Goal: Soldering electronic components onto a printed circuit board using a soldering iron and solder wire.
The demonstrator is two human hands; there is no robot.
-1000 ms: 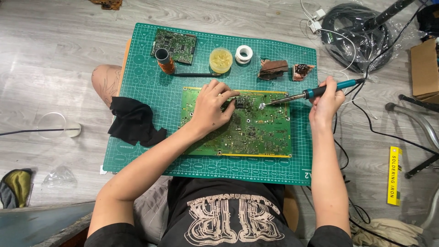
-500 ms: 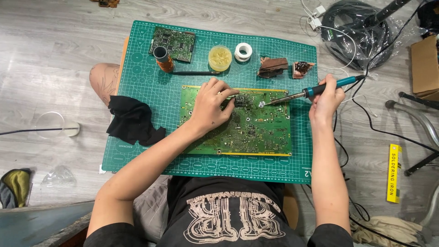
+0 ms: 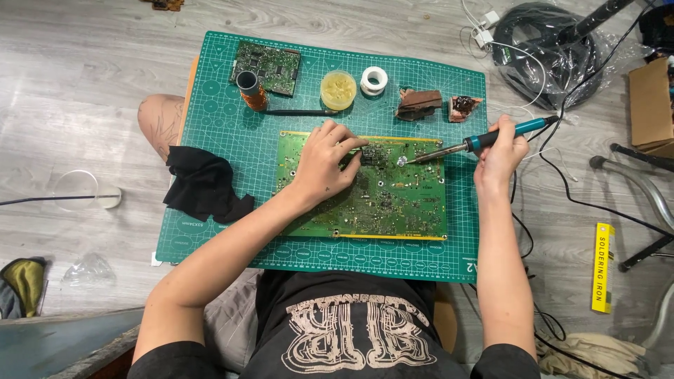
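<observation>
A large green circuit board point(image 3: 393, 196) lies on a green cutting mat point(image 3: 232, 133). My left hand point(image 3: 324, 163) rests palm-down on the board's upper left part, with its fingertips touching a dark component near the top middle. My right hand point(image 3: 500, 153) grips a soldering iron point(image 3: 484, 140) with a teal handle. The iron's tip points left and sits at the board's upper middle, close to the left fingertips.
At the mat's far edge sit a smaller circuit board point(image 3: 270, 67), a copper coil point(image 3: 251, 90), a round yellow tin point(image 3: 338, 89), a solder spool point(image 3: 373, 79) and two brown sponge holders point(image 3: 420, 103). A black cloth point(image 3: 203, 184) lies left; cables point(image 3: 547, 49) and a yellow box point(image 3: 602, 267) right.
</observation>
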